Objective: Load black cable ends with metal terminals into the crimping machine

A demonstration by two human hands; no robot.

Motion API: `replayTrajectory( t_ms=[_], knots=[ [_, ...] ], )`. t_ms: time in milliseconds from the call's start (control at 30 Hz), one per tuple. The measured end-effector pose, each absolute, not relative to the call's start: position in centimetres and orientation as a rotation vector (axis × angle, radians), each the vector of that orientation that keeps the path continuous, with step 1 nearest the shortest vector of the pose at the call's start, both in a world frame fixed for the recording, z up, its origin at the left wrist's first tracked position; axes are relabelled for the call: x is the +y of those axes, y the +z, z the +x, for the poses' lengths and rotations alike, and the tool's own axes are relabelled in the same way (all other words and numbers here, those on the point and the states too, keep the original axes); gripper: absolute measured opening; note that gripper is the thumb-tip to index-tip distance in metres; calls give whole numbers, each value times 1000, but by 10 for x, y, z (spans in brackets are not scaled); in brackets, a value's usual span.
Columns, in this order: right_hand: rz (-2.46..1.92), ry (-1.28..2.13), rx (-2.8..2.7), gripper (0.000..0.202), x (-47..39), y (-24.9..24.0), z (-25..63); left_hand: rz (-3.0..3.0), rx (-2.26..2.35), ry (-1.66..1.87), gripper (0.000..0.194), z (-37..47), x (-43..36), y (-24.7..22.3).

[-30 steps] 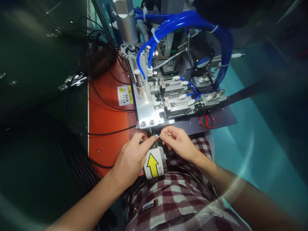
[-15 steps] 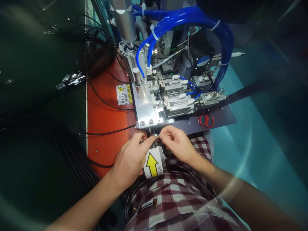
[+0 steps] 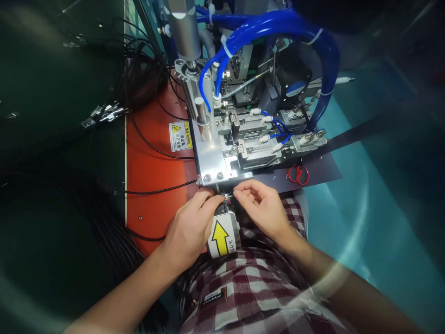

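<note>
— What have your hands got?
— My left hand [image 3: 189, 227] pinches a thin black cable [image 3: 208, 203] at the near edge of the silver metal machine plate [image 3: 212, 162]. My right hand [image 3: 264, 208] pinches its tiny coloured wire ends [image 3: 228, 199], just above the yellow arrow label [image 3: 222, 237].
— Anything nearby?
— Red-handled scissors [image 3: 298, 174] lie to the right.

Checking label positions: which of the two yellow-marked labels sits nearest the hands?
The yellow arrow label, directly below both hands; the warning sticker lies farther up on the orange surface.
</note>
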State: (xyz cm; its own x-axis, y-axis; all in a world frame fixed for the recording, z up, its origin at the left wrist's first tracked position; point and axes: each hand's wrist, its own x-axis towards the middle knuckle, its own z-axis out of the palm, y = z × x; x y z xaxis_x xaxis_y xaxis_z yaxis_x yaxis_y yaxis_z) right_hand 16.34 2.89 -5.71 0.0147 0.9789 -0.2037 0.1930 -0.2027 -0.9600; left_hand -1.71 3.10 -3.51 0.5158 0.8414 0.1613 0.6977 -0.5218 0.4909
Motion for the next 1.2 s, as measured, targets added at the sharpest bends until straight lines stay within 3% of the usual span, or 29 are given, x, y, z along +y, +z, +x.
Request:
replayTrajectory(
  t_ms=[833, 1033, 1200],
  knots=[
    [-1482, 1219, -1442, 10, 31, -60, 158, 2420, 1294, 542, 26, -18, 29, -38],
    [-1577, 1433, -1297, 19, 35, -56, 162, 2398, 1310, 533, 28, -18, 27, -34],
    [-1649, 1077, -1596, 14, 33, -44, 162, 2411, 1267, 541, 29, -19, 29, -32]
  ],
)
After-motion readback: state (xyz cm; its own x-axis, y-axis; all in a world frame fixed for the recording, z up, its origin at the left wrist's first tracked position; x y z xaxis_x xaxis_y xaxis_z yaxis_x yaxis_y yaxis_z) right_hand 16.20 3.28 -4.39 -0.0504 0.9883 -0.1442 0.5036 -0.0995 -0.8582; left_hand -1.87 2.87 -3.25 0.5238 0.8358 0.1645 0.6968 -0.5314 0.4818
